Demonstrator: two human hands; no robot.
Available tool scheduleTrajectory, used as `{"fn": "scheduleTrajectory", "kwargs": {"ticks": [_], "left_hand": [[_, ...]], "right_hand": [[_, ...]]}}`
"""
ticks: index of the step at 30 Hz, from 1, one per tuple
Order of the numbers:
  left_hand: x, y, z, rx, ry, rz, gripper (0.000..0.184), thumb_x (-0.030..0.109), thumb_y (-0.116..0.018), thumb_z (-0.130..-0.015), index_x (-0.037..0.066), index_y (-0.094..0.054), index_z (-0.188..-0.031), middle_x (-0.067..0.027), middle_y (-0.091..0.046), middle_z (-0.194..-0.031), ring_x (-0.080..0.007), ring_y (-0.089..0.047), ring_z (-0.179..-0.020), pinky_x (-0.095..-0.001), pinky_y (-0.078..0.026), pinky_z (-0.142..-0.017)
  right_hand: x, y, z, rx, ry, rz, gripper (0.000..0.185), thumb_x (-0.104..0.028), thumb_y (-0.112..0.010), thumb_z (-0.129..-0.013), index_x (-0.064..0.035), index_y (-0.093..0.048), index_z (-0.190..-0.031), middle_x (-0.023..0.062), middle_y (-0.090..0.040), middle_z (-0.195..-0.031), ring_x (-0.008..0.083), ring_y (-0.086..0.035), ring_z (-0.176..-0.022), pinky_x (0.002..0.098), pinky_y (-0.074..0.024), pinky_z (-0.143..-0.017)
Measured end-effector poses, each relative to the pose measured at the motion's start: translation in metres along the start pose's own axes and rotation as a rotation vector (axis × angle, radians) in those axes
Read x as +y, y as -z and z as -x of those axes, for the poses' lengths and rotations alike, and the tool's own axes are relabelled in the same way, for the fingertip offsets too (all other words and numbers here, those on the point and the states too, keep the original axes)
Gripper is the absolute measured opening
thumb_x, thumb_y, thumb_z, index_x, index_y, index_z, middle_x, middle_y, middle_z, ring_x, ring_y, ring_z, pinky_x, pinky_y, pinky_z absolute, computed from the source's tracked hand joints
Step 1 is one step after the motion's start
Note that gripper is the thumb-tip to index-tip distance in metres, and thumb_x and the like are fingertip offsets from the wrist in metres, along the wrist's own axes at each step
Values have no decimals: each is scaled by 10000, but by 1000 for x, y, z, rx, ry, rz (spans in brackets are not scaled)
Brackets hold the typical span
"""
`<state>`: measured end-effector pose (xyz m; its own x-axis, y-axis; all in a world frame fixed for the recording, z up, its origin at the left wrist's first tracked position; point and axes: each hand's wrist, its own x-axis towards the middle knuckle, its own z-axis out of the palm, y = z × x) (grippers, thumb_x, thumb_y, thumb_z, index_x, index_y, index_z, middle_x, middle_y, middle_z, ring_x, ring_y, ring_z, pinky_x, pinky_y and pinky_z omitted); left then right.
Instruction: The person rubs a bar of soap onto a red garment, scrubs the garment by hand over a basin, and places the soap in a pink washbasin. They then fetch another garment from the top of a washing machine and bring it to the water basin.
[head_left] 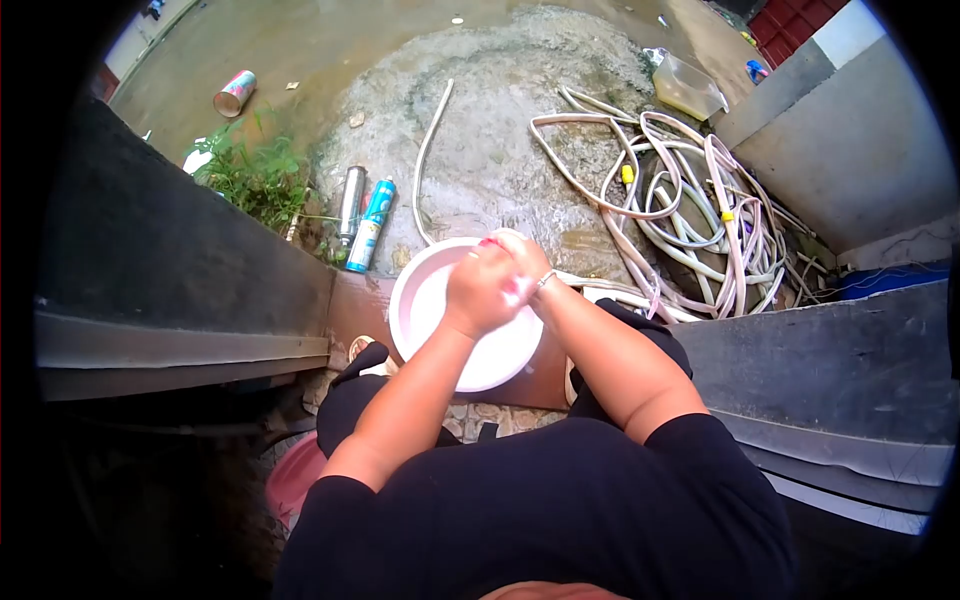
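My left hand (480,290) and my right hand (527,264) are closed against each other above a pale pinkish-white basin (408,345). Bits of a small pink-and-white thing (514,292) show between and beside the fingers. It looks soft, like cloth, but my hands hide most of it and blur softens the rest. A light-coloured band circles my right wrist. The visible inside of the basin is plain white.
A tangled pile of pale hose (690,215) lies to the right, and one hose length (425,150) runs behind the basin. Left stand a blue can (371,225) and a silver can (351,205). Dark walls (200,230) flank both sides. A pink tub (293,480) is low left.
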<state>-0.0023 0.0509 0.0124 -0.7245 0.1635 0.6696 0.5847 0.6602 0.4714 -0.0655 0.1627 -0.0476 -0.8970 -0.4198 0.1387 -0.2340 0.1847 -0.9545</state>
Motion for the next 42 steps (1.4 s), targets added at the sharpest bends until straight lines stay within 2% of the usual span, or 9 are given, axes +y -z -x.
{"fn": "scheduleTrajectory", "kwargs": {"ticks": [4, 5, 6, 12, 15, 18, 31, 41, 42], "left_hand": [[-9, 10, 0, 1, 207, -37, 177, 225, -663, -653, 91, -549, -642, -104, -540, -671, -300, -539, -596, -391, -443, -539], [-24, 15, -4, 125, 239, -72, 166, 202, -658, -670, 81, -548, -640, -115, -535, -643, -321, -542, -600, -409, -436, -537], [-31, 20, -8, 191, 337, -88, 181, 199, -652, -697, 68, -541, -642, -126, -531, -639, -341, -542, -607, -418, -429, -534], [-58, 20, 4, 37, 512, -86, 267, 304, -643, -768, 49, -570, -791, -151, -584, -735, -350, -577, -700, -396, -456, -574], [-87, 9, 19, -245, 720, 314, 613, 475, -599, -782, 48, -446, -1194, -185, -590, -1049, -251, -603, -920, -335, -500, -661], [-45, 38, -5, -552, 1008, 688, 665, 489, -632, -742, 44, -447, -1200, -140, -593, -1040, -205, -600, -887, -321, -501, -672], [-36, 13, -5, -17, 161, 164, 311, 135, -703, -575, 46, -590, -851, -144, -565, -855, -336, -554, -826, -383, -456, -743], [-2, 4, -1, -21, -17, 82, 169, 175, -678, -600, 80, -551, -659, -100, -526, -677, -291, -517, -600, -376, -440, -576], [-11, 9, -4, 77, 8, 67, 166, 171, -674, -601, 78, -545, -650, -98, -522, -649, -292, -516, -575, -378, -439, -550]], "right_hand": [[-37, -14, 12, 61, -666, -849, 183, -193, -440, -863, -63, -566, -844, 84, -569, -727, 164, -560, -641, 298, -461, -593], [-36, 4, 16, -380, -469, -1188, 190, -205, -426, -880, -67, -548, -835, 71, -557, -702, 152, -541, -591, 288, -444, -536], [-48, -24, 12, 61, -535, -912, 195, -203, -440, -868, -49, -546, -814, 59, -554, -706, 146, -537, -603, 279, -438, -549], [-56, -13, 8, -23, -505, -808, 128, -135, -480, -827, -33, -557, -822, 50, -570, -747, 133, -547, -668, 275, -448, -639], [-47, -5, 1, 111, -417, -963, 85, -88, -497, -800, -35, -554, -835, 63, -579, -793, 144, -562, -708, 273, -461, -670], [-33, 6, -7, 93, -328, -1135, 115, -79, -486, -793, -42, -530, -892, 115, -592, -878, 196, -596, -814, 319, -497, -760], [-55, -26, 18, 132, -790, -1096, 534, -513, -439, -863, -56, -514, -1130, 109, -582, -1060, 224, -570, -971, 384, -462, -855], [0, -4, 5, -320, -515, -1371, 198, -164, -506, -845, -10, -578, -946, 101, -625, -900, 200, -614, -796, 336, -501, -742], [-44, -15, 7, 73, -738, -1174, 195, -190, -471, -875, -42, -572, -953, 76, -620, -889, 172, -608, -790, 331, -505, -721]]}}
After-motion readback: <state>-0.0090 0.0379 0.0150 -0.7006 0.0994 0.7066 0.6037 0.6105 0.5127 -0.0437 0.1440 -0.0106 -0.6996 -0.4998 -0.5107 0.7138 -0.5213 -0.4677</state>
